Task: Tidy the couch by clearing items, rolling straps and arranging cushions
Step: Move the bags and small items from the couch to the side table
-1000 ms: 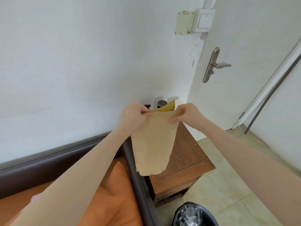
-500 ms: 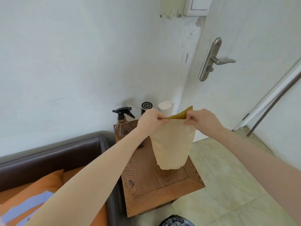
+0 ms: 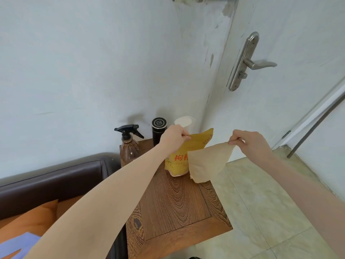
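1. The left hand (image 3: pixel 174 136) pinches the top edge of a yellow pouch (image 3: pixel 183 156) between thumb and curled fingers; the pouch hangs upright, its long axis roughly vertical, its rounded bottom at or just above the far part of the wooden side table (image 3: pixel 179 208); whether it touches cannot be told.
2. The right hand (image 3: pixel 251 142) pinches one corner of a tan paper bag (image 3: pixel 207 163), which hangs slanting down and to the left from that corner, its lower end over the table's right edge and overlapping the front of the pouch. What either bag holds is not visible.
3. The pouch carries large red Chinese characters, partly covered by the paper bag, and small faint printing that is too small to read.
4. At the back of the table, against the white wall (image 3: pixel 84 71), stand a brown spray bottle (image 3: pixel 128 146) with a black trigger head, a black cylindrical flask (image 3: pixel 158 129) with a square logo on its lid, and a white cup (image 3: pixel 184 121) partly hidden behind the left hand.
5. Left of the table is the dark brown couch (image 3: pixel 56 176), with an orange cushion (image 3: pixel 37 217) and a pale lilac item (image 3: pixel 16 245) on its seat.
6. To the right is a white door (image 3: pixel 289 53) with a metal lever handle (image 3: pixel 252 62), above a pale tiled floor (image 3: pixel 261 202).
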